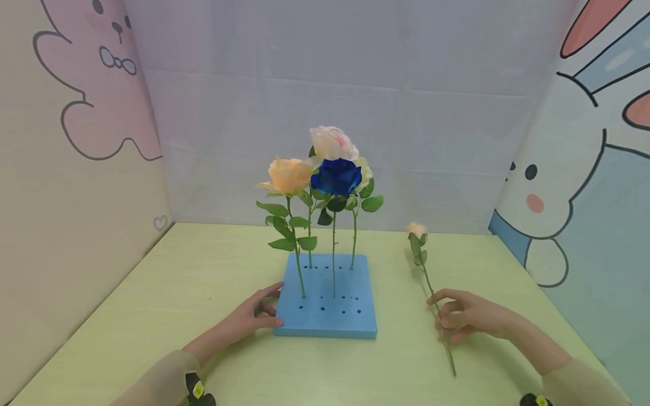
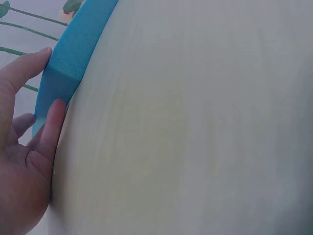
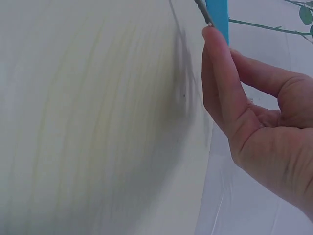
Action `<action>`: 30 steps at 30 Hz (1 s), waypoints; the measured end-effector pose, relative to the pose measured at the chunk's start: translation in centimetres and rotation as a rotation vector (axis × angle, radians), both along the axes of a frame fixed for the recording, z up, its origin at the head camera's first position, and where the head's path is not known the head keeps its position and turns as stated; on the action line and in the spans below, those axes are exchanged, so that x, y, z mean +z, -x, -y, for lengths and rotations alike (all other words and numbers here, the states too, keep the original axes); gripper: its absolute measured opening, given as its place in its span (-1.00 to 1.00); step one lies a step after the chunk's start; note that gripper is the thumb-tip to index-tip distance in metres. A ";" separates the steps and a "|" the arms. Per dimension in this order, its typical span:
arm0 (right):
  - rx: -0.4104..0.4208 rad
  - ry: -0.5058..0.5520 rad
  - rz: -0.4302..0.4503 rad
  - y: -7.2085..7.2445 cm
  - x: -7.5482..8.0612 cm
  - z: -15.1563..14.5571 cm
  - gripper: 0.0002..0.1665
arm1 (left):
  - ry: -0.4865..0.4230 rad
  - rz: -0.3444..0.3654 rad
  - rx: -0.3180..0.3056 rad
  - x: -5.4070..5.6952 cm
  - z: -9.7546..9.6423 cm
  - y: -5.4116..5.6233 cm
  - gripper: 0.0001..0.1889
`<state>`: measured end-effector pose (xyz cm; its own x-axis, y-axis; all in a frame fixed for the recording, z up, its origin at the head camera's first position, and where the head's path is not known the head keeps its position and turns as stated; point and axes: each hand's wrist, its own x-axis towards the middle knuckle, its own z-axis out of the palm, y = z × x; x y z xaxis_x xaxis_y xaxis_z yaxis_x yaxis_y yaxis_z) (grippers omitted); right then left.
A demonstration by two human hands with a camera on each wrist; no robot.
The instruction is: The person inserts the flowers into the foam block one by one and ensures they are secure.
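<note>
A blue board with rows of holes [image 1: 325, 324] lies on the table, several artificial roses standing in it. Among them are a peach rose [image 1: 288, 176], a blue rose [image 1: 337, 176] and a pale pink rose [image 1: 332, 144]; a whitish one is partly hidden behind the blue. My left hand [image 1: 258, 311] touches the board's left side, its thumb by the near corner and fingers spread along the edge. On the right, my right hand [image 1: 469, 314] pinches the stem of a small peach rosebud [image 1: 417, 230], which slants with its head pointing away.
The pale yellow table [image 1: 203, 282] reaches to a light cloth backdrop [image 1: 228, 141]. Printed side walls stand left and right, with a pink animal [image 1: 106, 107] and a rabbit [image 1: 550, 186]. Free holes show in the board's near rows.
</note>
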<state>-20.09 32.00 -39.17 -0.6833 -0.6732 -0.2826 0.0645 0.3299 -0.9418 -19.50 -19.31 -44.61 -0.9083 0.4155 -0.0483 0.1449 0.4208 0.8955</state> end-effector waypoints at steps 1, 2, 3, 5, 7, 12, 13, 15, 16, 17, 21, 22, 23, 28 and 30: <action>-0.001 0.005 0.000 0.0 0.0 0.2 -0.40 | 0.004 0.001 0.000 0.0 0.0 0.0 -0.10; -0.001 0.010 -0.002 0.0 0.0 0.3 -0.41 | 0.007 0.003 0.003 0.0 0.0 0.0 -0.10; -0.001 0.017 -0.004 0.0 0.0 0.4 -0.42 | 0.008 0.004 0.007 0.0 0.0 -0.1 -0.10; -0.002 0.025 -0.005 0.1 0.0 0.7 -0.43 | 0.013 0.004 0.007 -0.1 -0.1 -0.1 -0.10; -0.001 0.030 -0.008 0.1 0.1 1.0 -0.42 | 0.015 0.001 0.006 0.0 -0.1 0.0 -0.10; -0.012 0.035 -0.046 0.0 0.5 2.2 -0.41 | 0.007 -0.003 0.001 -0.1 -0.1 0.0 -0.10; -0.018 0.036 -0.059 0.0 0.6 2.5 -0.41 | 0.004 -0.001 0.003 -0.1 -0.1 0.0 -0.10; -0.036 0.039 -0.084 -0.1 0.9 3.1 -0.41 | 0.000 -0.001 -0.002 -0.1 0.0 0.0 -0.10; -0.045 0.045 -0.102 -0.2 1.0 3.4 -0.41 | 0.001 0.002 0.000 -0.2 0.0 0.1 -0.10; -0.056 0.050 -0.116 -0.2 1.1 3.7 -0.42 | 0.002 0.001 0.000 -0.2 0.0 0.1 -0.10; -0.115 0.066 -0.163 -0.3 1.6 4.8 -0.43 | 0.012 0.008 0.006 -0.3 0.0 0.0 -0.10; -0.132 0.070 -0.176 -0.4 1.7 5.1 -0.44 | 0.016 0.012 0.010 -0.3 0.0 0.0 -0.10; -0.150 0.072 -0.186 -0.4 1.9 5.3 -0.44 | 0.016 0.015 0.012 -0.3 0.0 0.0 -0.10; -0.209 0.101 -0.253 -0.5 2.5 6.6 -0.56 | 0.003 0.018 0.007 -0.3 0.0 0.1 -0.09; -0.223 0.121 -0.293 -0.5 2.6 7.1 -0.63 | -0.004 0.014 -0.001 -0.4 0.0 0.2 -0.09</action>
<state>-19.63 24.85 -36.59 -0.8569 -0.5151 0.0187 -0.1555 0.2238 -0.9622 -19.68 -19.34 -44.99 -0.9072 0.4164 -0.0593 0.1327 0.4171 0.8991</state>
